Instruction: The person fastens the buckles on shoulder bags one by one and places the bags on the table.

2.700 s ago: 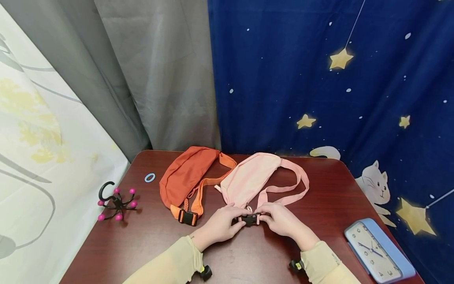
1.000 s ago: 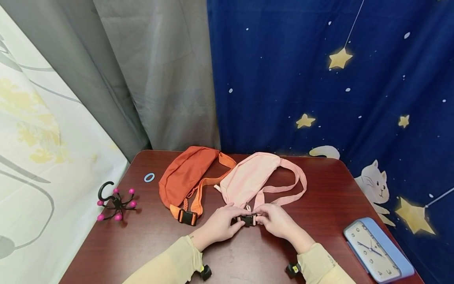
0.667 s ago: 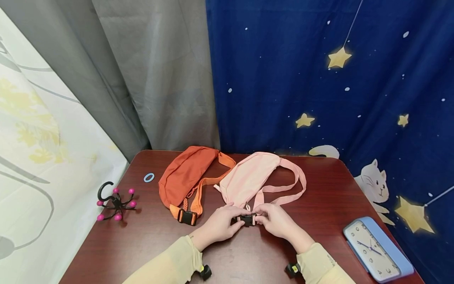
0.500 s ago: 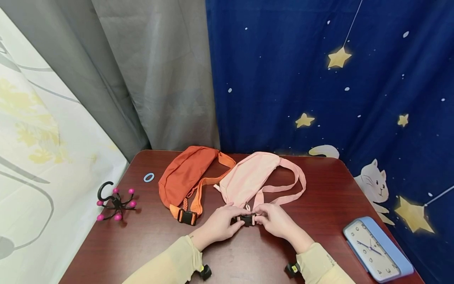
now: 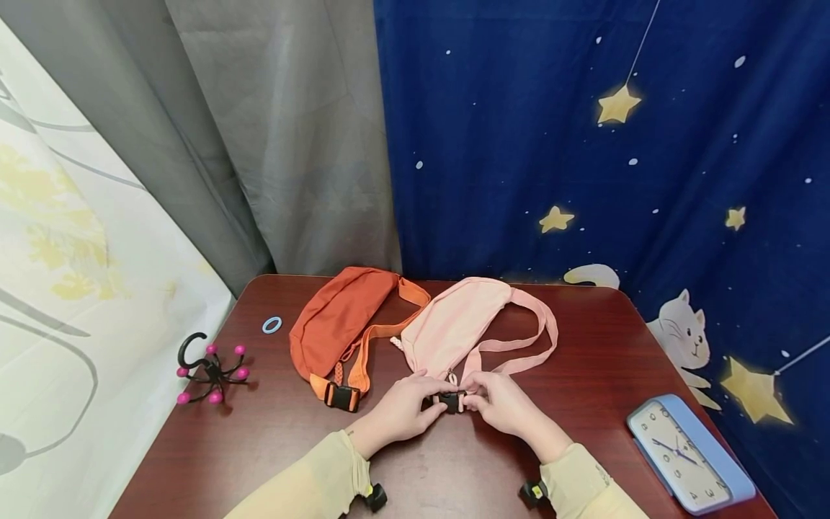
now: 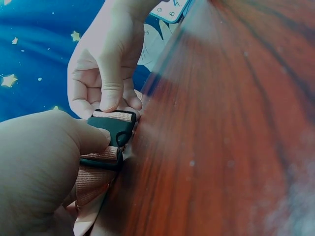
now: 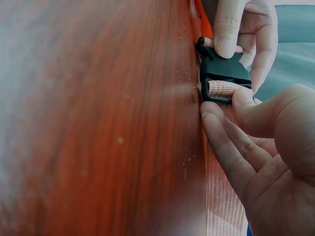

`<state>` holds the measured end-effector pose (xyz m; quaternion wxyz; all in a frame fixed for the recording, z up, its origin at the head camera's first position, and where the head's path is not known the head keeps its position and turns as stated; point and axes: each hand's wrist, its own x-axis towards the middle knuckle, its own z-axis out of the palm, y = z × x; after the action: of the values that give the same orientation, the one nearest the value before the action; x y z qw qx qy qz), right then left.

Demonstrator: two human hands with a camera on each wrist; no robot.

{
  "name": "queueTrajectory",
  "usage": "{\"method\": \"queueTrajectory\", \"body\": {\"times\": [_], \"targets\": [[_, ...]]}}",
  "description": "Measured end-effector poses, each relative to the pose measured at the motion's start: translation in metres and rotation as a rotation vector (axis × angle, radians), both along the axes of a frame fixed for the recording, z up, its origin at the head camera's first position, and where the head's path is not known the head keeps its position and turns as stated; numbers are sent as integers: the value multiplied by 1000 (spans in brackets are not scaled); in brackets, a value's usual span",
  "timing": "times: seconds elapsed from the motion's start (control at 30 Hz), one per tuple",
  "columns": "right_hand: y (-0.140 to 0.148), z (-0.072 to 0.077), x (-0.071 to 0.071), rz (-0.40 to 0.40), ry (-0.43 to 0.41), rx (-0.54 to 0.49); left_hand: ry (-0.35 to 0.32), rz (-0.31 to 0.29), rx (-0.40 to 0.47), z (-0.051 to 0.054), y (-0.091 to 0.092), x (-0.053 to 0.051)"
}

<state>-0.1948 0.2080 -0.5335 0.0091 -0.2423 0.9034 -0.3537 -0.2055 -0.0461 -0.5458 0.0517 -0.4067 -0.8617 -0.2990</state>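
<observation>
A pink waist bag (image 5: 454, 321) lies on the table, its webbing strap (image 5: 541, 339) looped to the right. The bag's black side-release buckle (image 5: 448, 402) is at its near end, and the two halves look joined. My left hand (image 5: 405, 409) pinches the buckle from the left, thumb on its face in the left wrist view. From the other side my right hand (image 5: 502, 406) pinches the buckle's end where the pink webbing threads through. In the right wrist view the buckle (image 7: 224, 69) sits between both thumbs, the strap (image 7: 224, 182) running down beneath my right fingers.
An orange waist bag (image 5: 344, 317) with a fastened black buckle (image 5: 341, 396) lies left of the pink one. Further left are a light blue ring (image 5: 271, 325) and a black spider-like massager (image 5: 214, 370) with pink tips. A blue clock (image 5: 690, 454) stands at the right edge.
My right hand has shifted slightly left with the buckle, and the pink strap loop has drawn in a little. My left hand keeps its place and its hold.
</observation>
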Motion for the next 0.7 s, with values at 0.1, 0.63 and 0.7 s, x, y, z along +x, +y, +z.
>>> {"method": "queueTrajectory", "body": {"times": [0.1, 0.63, 0.7], "targets": [[0, 0, 0, 1, 1, 10, -3, -2, -5, -1, 0, 0], [-3, -3, 2, -10, -15, -29, 9, 3, -12, -3, 1, -1], [-2, -1, 1, -4, -11, -15, 15, -1, -11, -4, 1, -1]]}}
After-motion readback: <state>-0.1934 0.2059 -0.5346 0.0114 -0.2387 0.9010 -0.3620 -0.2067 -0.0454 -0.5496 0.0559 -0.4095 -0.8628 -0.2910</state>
